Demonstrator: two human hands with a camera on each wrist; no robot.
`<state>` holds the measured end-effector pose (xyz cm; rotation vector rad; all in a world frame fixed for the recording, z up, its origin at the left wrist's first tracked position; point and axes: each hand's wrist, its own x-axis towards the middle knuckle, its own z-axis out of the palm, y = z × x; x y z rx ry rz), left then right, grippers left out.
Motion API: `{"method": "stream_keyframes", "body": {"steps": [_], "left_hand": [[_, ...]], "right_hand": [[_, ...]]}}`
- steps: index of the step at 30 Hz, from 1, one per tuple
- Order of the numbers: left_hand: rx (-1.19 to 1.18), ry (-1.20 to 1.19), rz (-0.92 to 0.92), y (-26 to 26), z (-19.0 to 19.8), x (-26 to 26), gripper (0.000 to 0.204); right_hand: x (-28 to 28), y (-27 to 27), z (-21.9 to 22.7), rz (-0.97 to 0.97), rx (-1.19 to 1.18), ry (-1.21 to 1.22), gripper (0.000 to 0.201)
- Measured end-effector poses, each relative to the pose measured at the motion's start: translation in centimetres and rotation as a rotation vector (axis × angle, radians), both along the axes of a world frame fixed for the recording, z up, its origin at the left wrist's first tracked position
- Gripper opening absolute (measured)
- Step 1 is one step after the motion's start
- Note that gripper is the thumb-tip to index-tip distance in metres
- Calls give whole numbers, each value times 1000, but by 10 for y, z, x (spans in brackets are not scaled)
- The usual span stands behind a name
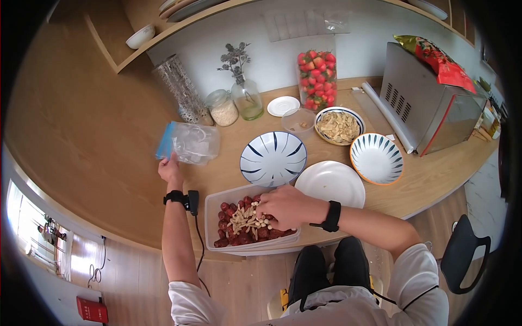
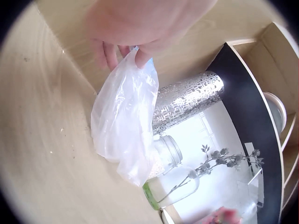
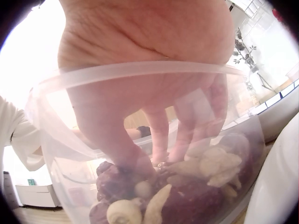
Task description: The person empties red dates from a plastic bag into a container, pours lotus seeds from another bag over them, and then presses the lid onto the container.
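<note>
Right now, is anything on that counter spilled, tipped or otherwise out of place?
Nothing looks spilled or broken. The one odd spot is the red snack bag lying loose on top of the oven. The right hand digs in the tub of dates and nuts; the left hand pinches the plastic bag.

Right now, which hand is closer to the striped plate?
Right. The right hand is in the tub just below the striped plate; the left hand holds the bag farther to its left.

My left hand (image 1: 170, 171) pinches a thin, clear, crinkly plastic bag (image 1: 190, 142). Tub (image 1: 213, 202) is translucent matt plastic. Worktop (image 1: 228, 168) is smooth pale wood. Glossy ceramic bowl (image 1: 273, 158), brushed metal oven (image 1: 424, 103), glass jar (image 1: 223, 107).
</note>
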<state>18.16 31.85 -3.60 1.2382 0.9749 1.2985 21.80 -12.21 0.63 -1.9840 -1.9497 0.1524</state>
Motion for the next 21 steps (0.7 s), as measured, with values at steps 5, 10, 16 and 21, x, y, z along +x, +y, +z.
{"method": "stream_keyframes", "body": {"steps": [5,10,16,21], "left_hand": [[-117,9,-259,-3,3,-13,25],[-94,129,-340,-13,18,-47,33],[84,100,-131,-126,67,-107,33],[518,115,-273,-182,70,-169,24]], "right_hand": [[2,2,-7,17,50,0,25],[2,2,-2,11,20,2,24],[-10,15,0,-24,3,-11,20],[-23,34,-5,-59,34,11,24]]}}
